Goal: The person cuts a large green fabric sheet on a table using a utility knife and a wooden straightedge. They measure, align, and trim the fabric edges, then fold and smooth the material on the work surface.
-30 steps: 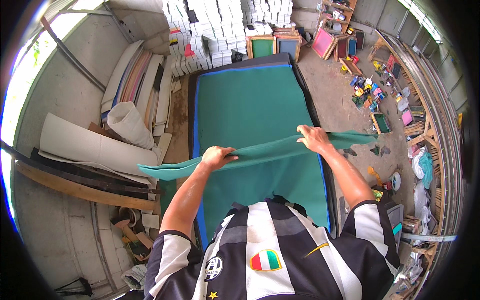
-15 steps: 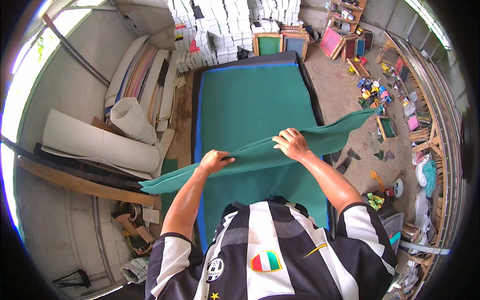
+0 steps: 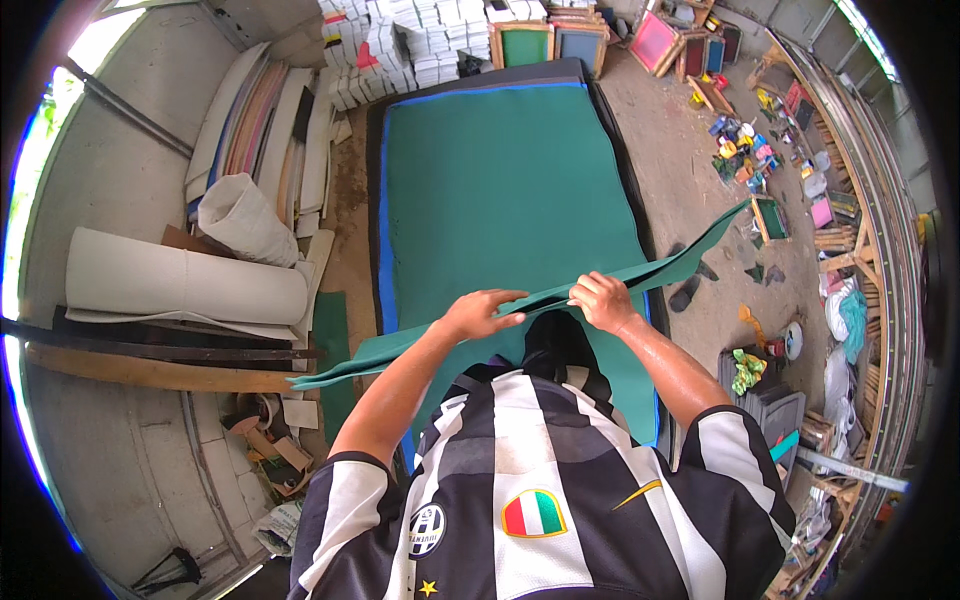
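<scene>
A long green sheet [image 3: 665, 272], folded lengthwise into a narrow strip, stretches slantwise across in front of me, its right end higher in view. My right hand [image 3: 603, 302] is closed round its upper edge, right of the middle. My left hand [image 3: 480, 315] lies over the strip left of the middle, fingers stretched and thumb apart, touching it without a visible grip. Beneath is a large flat green sheet [image 3: 500, 190] on a stack, with a blue layer [image 3: 387, 270] and dark layers [image 3: 540, 74] showing at the edges. My body and the strip hide its near part.
Rolled white sheets [image 3: 185, 280] and a white sack [image 3: 245, 215] stand at the left. Framed screens [image 3: 522, 46] lean at the back by white stacks [image 3: 440, 45]. Coloured containers [image 3: 740, 145] and dark scraps litter the right floor, beside a long wooden rack [image 3: 865, 260].
The folded strip has come nearer my body and its right end has drawn inward. My left hand has slid right along it and its fingers have straightened; my right hand keeps its grip.
</scene>
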`<control>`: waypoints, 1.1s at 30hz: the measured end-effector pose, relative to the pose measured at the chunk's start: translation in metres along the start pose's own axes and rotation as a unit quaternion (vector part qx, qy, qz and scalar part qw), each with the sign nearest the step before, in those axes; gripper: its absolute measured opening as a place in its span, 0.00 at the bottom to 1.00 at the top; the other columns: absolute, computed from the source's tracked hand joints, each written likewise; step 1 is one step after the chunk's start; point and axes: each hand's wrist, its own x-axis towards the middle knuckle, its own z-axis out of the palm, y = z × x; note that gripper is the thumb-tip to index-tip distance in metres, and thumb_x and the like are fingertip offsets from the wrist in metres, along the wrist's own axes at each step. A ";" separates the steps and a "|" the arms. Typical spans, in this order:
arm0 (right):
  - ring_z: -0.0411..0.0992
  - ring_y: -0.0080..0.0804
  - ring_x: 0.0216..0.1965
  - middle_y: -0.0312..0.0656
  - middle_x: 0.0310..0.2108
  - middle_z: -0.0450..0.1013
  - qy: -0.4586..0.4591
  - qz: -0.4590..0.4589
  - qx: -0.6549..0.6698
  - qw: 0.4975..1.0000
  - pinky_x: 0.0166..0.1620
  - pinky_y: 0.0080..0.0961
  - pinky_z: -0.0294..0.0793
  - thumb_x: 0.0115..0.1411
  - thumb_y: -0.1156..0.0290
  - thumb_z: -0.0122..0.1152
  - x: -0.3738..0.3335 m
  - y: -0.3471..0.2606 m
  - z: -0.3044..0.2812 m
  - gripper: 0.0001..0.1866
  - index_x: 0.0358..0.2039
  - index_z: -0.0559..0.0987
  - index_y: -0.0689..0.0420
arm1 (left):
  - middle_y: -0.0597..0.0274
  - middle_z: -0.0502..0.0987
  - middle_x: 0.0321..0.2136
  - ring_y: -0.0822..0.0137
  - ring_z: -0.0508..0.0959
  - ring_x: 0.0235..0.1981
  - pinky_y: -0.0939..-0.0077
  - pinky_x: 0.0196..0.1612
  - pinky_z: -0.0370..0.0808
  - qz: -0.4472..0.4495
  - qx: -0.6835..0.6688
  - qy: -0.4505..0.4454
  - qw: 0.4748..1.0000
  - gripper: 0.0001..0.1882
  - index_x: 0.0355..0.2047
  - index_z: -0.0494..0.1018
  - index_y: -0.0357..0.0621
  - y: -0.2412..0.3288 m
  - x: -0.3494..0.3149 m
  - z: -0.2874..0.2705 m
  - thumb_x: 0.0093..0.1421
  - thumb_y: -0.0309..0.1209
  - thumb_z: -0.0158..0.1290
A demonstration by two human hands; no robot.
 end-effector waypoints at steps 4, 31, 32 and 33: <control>0.74 0.33 0.32 0.32 0.28 0.70 0.023 -0.008 -0.010 1.000 0.30 0.33 0.75 0.56 0.63 0.69 0.009 -0.011 -0.006 0.09 0.27 0.76 0.50 | 0.48 0.84 0.42 0.47 0.83 0.42 0.55 0.46 0.78 0.098 0.054 0.006 0.994 0.22 0.60 0.76 0.58 0.013 0.034 0.015 0.71 0.48 0.48; 0.81 0.34 0.27 0.32 0.28 0.81 0.153 0.002 0.057 0.987 0.29 0.32 0.77 0.51 0.72 0.71 0.038 -0.017 -0.023 0.06 0.26 0.80 0.51 | 0.49 0.83 0.32 0.48 0.82 0.32 0.57 0.37 0.79 0.141 0.007 0.059 0.988 0.17 0.54 0.81 0.52 0.029 0.040 -0.006 0.70 0.41 0.52; 0.81 0.34 0.27 0.32 0.28 0.81 0.154 0.007 0.064 0.986 0.29 0.31 0.77 0.51 0.72 0.71 0.038 -0.018 -0.022 0.06 0.26 0.80 0.52 | 0.49 0.83 0.32 0.48 0.82 0.32 0.58 0.37 0.79 0.130 0.006 0.050 0.990 0.17 0.54 0.81 0.51 0.030 0.037 -0.007 0.70 0.41 0.52; 0.81 0.34 0.27 0.32 0.28 0.81 0.154 0.011 0.071 0.985 0.28 0.31 0.77 0.51 0.72 0.72 0.038 -0.019 -0.022 0.06 0.25 0.80 0.52 | 0.50 0.83 0.32 0.48 0.82 0.32 0.57 0.38 0.79 0.133 0.005 0.055 0.990 0.17 0.54 0.81 0.51 0.030 0.035 -0.006 0.70 0.41 0.51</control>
